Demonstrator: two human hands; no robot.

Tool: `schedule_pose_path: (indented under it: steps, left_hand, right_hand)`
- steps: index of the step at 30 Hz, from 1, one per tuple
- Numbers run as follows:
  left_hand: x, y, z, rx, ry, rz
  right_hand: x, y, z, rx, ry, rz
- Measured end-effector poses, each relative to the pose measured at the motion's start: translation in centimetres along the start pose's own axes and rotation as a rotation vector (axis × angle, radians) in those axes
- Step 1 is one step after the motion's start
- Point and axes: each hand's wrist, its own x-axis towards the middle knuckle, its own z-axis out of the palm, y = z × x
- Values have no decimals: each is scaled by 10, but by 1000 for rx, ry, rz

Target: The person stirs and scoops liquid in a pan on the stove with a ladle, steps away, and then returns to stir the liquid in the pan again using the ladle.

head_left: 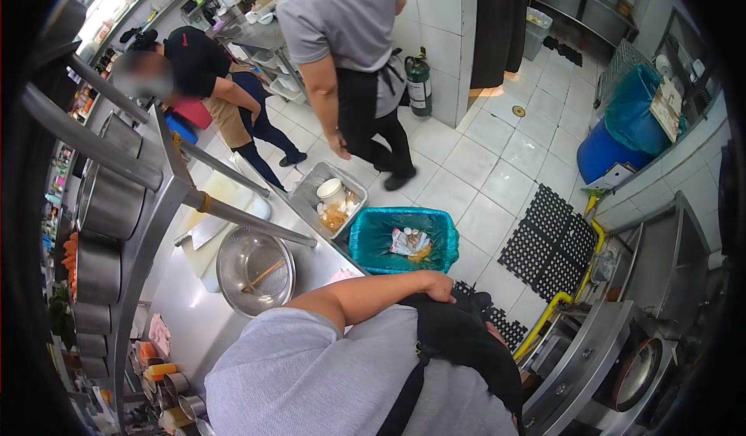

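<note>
My left arm reaches across my front, and my left hand (pixel 440 287) is closed at the upper edge of my black apron (pixel 458 323), its fingers curled against the cloth. Of my right hand (pixel 496 333) only a small part shows past the apron's far side; its fingers are hidden. Just beyond my left hand stands a bin with a teal liner (pixel 361 242), with crumpled paper and food scraps inside. Beside it is a grey bin (pixel 303 195) containing a white tub and waste.
A steel counter (pixel 183 312) on the left bears a sieve bowl (pixel 233 280), with a knife (pixel 210 230) near it. Two co-workers (pixel 342 24) (pixel 194 63) stand ahead. Black mats (pixel 548 238), a yellow pipe (pixel 597 249) and a stove with a pan (pixel 639 374) lie right.
</note>
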Motion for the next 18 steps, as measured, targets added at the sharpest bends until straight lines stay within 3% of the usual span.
schedule_pose_path:
  steps: [4,6,18]
  left_hand:
    - [6,-2,9,-48,-55,95]
    - [5,-1,13,-167,-100,65]
    - [7,41,8,74,-84,108]
  right_hand:
    - [-2,7,3,35,45,14]
    - [2,28,3,253,53,54]
    - [23,-26,43,229,-26,-37]
